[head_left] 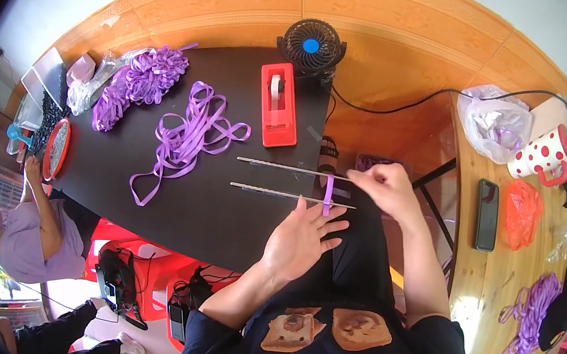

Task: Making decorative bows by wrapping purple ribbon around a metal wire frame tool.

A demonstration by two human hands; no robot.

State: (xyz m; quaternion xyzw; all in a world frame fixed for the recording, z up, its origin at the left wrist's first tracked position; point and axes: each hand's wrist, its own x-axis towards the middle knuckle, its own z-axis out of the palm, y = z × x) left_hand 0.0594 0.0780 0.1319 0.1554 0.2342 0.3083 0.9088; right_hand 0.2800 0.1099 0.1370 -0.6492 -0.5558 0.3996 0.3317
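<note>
Two thin metal rods (pixel 274 192) run side by side past the table's right edge, and a short band of purple ribbon (pixel 329 192) spans them near their right ends. My left hand (pixel 299 242) lies palm up by the nearer rod, fingers spread, with the thumb against the rod and a fingertip beside the ribbon's lower end. At the right end of the farther rod, my right hand (pixel 388 189) has its thumb and fingers pinched together; what they grip is hidden. A loose tangle of purple ribbon (pixel 191 134) sits left of the rods.
A red tape dispenser (pixel 278 114) and a small black fan (pixel 310 45) stand at the back of the dark table (pixel 218 219). Bunched purple ribbon (pixel 143 83) lies far left, near a co-worker (pixel 40 236). A wooden table (pixel 493 296) at right holds a phone (pixel 487 215) and bags.
</note>
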